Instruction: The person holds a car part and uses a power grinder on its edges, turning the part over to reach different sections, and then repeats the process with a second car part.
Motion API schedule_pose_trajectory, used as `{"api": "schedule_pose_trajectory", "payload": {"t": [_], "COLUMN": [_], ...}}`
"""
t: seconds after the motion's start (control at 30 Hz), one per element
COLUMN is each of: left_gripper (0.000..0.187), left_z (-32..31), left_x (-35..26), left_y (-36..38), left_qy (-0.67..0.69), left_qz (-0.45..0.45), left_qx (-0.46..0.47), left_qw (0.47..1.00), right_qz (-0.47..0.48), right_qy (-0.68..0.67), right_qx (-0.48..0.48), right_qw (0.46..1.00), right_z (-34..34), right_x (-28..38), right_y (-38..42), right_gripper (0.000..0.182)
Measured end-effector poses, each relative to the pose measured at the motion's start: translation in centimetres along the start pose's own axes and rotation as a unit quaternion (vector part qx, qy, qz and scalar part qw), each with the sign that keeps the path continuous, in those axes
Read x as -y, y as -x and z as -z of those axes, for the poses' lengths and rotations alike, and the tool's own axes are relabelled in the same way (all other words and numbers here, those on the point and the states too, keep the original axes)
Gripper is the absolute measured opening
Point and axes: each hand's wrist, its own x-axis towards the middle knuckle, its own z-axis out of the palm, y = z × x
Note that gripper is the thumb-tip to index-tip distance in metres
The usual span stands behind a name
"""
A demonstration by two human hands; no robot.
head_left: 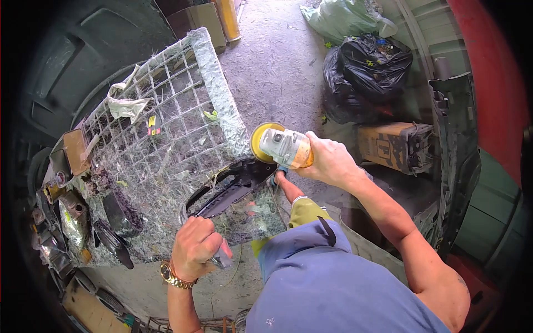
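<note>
My right hand (331,159) is wrapped round the orange and grey body of an angle grinder (284,145). The grinder's round yellow disc (265,136) is at the corner of the debris-covered bench (166,166), close over the end of a black plastic car part (239,186). That part lies along the bench edge, with a long slot in it. My left hand (195,247), with a gold watch (176,277) on the wrist, is closed at the part's other end. A small reddish, see-through piece (224,254) shows beside its fingers; I cannot tell what the fist grips.
A wire grid (161,83) covered in fibres forms the bench's far part, with a pale rag (126,105) on it. Bottles and black scraps (114,244) lie at the left. Black rubbish bags (363,75), an orange-black case (394,147) and a dark panel (458,161) stand at the right.
</note>
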Motion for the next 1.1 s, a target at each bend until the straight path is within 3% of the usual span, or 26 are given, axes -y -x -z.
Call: {"api": "schedule_pose_trajectory", "payload": {"t": [0.3,0.43,0.53,0.6,0.7,0.8,1.1], "left_gripper": [0.035,0.041,0.046,0.047,0.042,0.042,0.046], "left_z": [-0.1,-0.2,-0.6,-1.0,-2.1,-2.3,-3.7], "left_x": [-0.1,0.0,-0.4,-0.7,-1.4,-2.6,-5.2], "left_y": [0.1,0.6,0.6,1.1,2.3,1.4,1.1], "left_qy": [0.000,0.005,-0.023,-0.054,-0.020,-0.044,-0.076], "left_qz": [0.003,0.003,0.012,0.064,0.113,0.086,0.103], "left_qx": [-0.007,0.002,-0.068,-0.115,-0.098,-0.076,-0.052], "left_qw": [1.000,1.000,0.997,0.990,0.989,0.992,0.990], "right_qz": [-0.002,-0.048,-0.068,-0.074,-0.085,-0.058,-0.002], "right_qy": [0.015,0.008,-0.034,-0.069,-0.097,-0.065,-0.049], "right_qx": [-0.002,-0.017,-0.037,-0.050,-0.047,-0.022,-0.016], "right_qw": [1.000,0.999,0.996,0.994,0.991,0.996,0.999], "right_z": [0.7,0.8,0.8,0.7,0.5,0.0,0.0], "right_x": [-0.4,-2.8,-4.2,-4.4,-4.1,-4.1,-4.6], "right_y": [0.5,1.8,3.0,3.6,3.8,3.4,3.3], "right_gripper": [0.057,0.057,0.058,0.058,0.051,0.059,0.052]}}
